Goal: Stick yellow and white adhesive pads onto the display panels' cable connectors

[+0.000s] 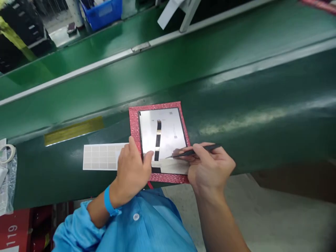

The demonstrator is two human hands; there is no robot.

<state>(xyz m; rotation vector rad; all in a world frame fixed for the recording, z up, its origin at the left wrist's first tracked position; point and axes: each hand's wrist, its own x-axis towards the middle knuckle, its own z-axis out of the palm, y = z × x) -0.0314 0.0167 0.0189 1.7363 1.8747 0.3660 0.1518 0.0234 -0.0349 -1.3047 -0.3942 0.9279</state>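
Note:
A display panel (168, 133) with a silvery back lies on a pink bubble-wrap sheet (134, 120) at the table's front edge. A dark flex cable (158, 136) with gold bands runs down the panel's back. My left hand (133, 164) rests at the panel's left edge, thumb apart from the fingers, over the right end of a white label sheet (99, 157). In my right hand (210, 164) are black tweezers (204, 149), their tips pointing left, close to the panel's lower part. Whether the tips touch it I cannot tell.
A yellow tape strip (75, 130) lies on the green table (236, 105). At far left are a tape roll (7, 154) and clear plastic bags (10, 189). A metal rail (105, 64) crosses behind, with a blue bin (102, 14) beyond. A red box (14, 227) stands below left.

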